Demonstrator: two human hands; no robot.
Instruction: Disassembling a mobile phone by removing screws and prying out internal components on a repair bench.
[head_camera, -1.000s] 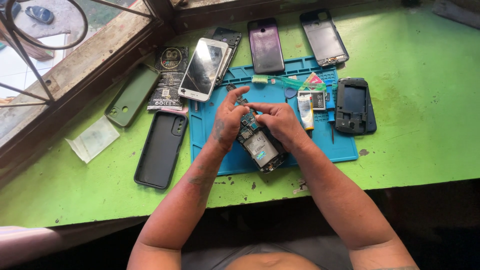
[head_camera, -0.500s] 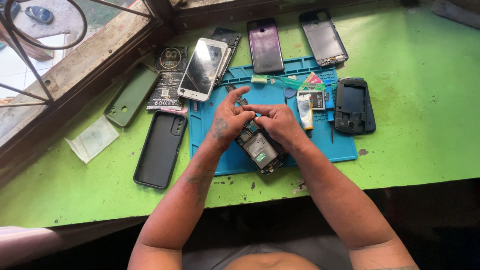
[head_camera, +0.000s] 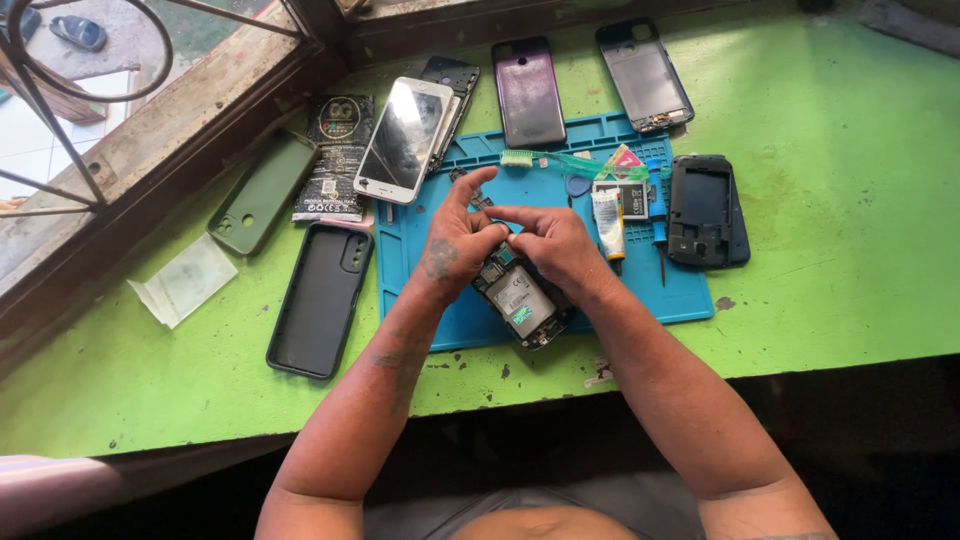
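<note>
Bare green counter (head_camera: 850, 260) lies open toward the right edge. Along the back edge phones and cases crowd; a black phone case (head_camera: 320, 298) blocks the left side of the blue mat (head_camera: 450, 310).

The left hand (head_camera: 452, 243) and right hand (head_camera: 552, 245) are covering the upper end of the opened phone (head_camera: 520, 300), so whatever the fingertips are pinching there is staying out of sight. The small parts inside the phone are reading too fine to tell apart. The white phone (head_camera: 405, 140) is hiding most of the dark phone back (head_camera: 452, 80) beneath it. The glue tube (head_camera: 607, 222) is overlapping the small items beside it, which are blurring together. The picture's edges are cutting off the table (head_camera: 850, 250) at right and left, and both forearms at the bottom.
</note>
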